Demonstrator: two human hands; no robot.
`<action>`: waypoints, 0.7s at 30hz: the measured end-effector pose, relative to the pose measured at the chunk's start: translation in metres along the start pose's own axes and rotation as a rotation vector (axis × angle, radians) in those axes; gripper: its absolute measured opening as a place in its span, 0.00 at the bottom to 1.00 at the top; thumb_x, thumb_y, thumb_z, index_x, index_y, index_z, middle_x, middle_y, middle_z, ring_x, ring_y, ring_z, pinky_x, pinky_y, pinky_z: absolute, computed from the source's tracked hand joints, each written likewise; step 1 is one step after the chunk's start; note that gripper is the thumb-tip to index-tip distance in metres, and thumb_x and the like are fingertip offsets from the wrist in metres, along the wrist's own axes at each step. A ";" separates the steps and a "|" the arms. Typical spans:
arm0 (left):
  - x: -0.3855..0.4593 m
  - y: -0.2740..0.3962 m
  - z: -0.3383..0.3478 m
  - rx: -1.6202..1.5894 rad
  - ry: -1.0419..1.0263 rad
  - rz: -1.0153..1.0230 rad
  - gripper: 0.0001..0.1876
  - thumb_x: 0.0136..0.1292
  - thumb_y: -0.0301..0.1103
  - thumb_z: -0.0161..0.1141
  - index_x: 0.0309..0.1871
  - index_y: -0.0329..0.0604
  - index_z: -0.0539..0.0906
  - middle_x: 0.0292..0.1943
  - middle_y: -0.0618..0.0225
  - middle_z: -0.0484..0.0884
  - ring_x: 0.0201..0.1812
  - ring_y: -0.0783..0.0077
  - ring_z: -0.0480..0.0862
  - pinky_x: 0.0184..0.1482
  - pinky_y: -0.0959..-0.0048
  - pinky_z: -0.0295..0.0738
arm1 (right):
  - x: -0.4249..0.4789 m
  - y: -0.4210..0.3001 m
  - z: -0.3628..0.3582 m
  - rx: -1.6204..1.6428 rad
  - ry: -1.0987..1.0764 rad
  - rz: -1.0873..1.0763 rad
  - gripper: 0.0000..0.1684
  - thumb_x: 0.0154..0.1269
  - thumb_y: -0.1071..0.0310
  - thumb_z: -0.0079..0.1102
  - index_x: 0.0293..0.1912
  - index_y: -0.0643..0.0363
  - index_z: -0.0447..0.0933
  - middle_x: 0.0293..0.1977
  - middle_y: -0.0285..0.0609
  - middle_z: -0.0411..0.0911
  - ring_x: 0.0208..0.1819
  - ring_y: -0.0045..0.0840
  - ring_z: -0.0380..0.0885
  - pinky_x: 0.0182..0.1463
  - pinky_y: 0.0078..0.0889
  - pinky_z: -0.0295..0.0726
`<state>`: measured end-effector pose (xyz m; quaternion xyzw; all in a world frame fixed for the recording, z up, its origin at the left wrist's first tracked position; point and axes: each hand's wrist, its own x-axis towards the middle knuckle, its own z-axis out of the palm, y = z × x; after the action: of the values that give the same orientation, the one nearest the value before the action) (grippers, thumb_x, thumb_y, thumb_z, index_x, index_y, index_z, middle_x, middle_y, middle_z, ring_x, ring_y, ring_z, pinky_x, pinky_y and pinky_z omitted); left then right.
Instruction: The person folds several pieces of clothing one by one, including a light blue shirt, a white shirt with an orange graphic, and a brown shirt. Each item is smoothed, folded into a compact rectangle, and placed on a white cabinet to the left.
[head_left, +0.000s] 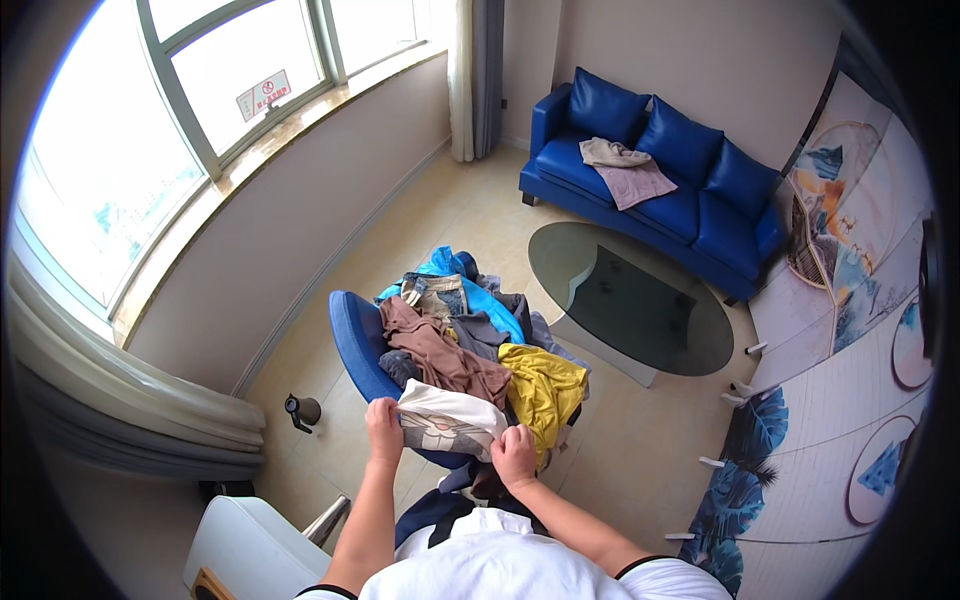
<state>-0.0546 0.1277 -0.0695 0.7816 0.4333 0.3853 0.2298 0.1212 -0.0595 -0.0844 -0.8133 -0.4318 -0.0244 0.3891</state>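
A white and grey printed garment (450, 431) is stretched between my two hands, over the near side of a blue chair (352, 337). My left hand (384, 427) grips its left edge, and my right hand (514, 454) pinches its right edge. Beyond the garment, a heap of clothes covers the chair: a brown garment (442, 349) in the middle, a yellow garment (544, 382) at the right, a bright blue garment (495, 307) and a beige garment with denim-like patches (435, 292) farther back. The chair's seat is mostly hidden under the pile.
An oval glass coffee table (630, 300) stands right of the chair. Behind it, a blue sofa (570, 169) holds a pinkish cloth (637, 184). A dark jug (304, 411) stands on the floor at left. A white chair (247, 540) is at lower left, folding screens (795, 465) at right.
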 end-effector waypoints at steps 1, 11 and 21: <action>-0.010 0.001 -0.005 0.051 -0.020 -0.001 0.05 0.57 0.20 0.57 0.35 0.40 0.74 0.34 0.57 0.76 0.41 0.51 0.76 0.45 0.57 0.68 | -0.001 -0.002 0.000 0.025 -0.009 0.041 0.12 0.53 0.71 0.62 0.27 0.57 0.64 0.29 0.46 0.67 0.34 0.44 0.70 0.38 0.45 0.70; 0.007 0.034 -0.034 0.199 -0.404 0.017 0.11 0.42 0.23 0.60 0.33 0.42 0.77 0.33 0.61 0.77 0.46 0.55 0.75 0.53 0.61 0.64 | 0.001 0.004 0.016 0.471 -0.066 0.524 0.23 0.55 0.60 0.71 0.24 0.61 0.65 0.26 0.44 0.66 0.31 0.38 0.67 0.38 0.39 0.69; 0.025 0.087 0.015 0.305 -0.691 0.290 0.16 0.52 0.26 0.62 0.45 0.45 0.75 0.43 0.58 0.77 0.50 0.52 0.79 0.51 0.54 0.73 | 0.021 -0.022 0.014 0.566 0.030 0.242 0.14 0.48 0.83 0.61 0.28 0.60 0.64 0.33 0.40 0.68 0.29 0.24 0.66 0.36 0.24 0.70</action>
<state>0.0092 0.1035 -0.0081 0.9433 0.2681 0.0595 0.1865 0.1139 -0.0289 -0.0725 -0.7177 -0.3157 0.1314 0.6066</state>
